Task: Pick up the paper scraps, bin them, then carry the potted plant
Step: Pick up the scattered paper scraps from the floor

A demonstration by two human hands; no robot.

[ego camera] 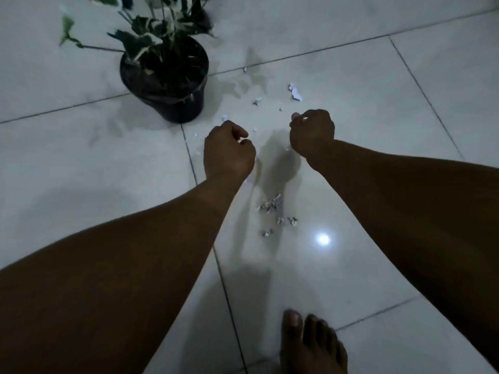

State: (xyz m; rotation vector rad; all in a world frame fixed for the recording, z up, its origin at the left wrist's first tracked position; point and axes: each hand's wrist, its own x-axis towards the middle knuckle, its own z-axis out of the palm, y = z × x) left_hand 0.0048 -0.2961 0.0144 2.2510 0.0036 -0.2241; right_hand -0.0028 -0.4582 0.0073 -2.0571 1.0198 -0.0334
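White tiled floor (351, 76), dark grout lines, dim light, one bright lamp glare on the tile well on my side of the pot. Potted plant (164, 85): black pot upright on the floor, variegated green-white leaves, top leaves cut off by the frame edge. Bare tile all round the pot except on my side, where my arms come in.

My left hand (228, 151) hovers just below and right of the pot, fingers curled in, thumb against fingertip; whether it pinches a scrap I cannot tell. My right hand (312, 133) is further right of the pot, fist curled, a small white bit showing at the thumb, looks like a paper scrap pinched there. Both forearms run off the bottom corners.

My bare foot (313, 344) at the bottom edge, well away from the pot, heel cut off.

Paper scraps (295, 93): a larger torn piece right of the pot, small flecks between pot and hands, one touching close by the pot base, a cluster nearer me beyond the hands. Some lie partly hidden under my left wrist. Smallest flecks are blurred, count unclear. No bin in view.
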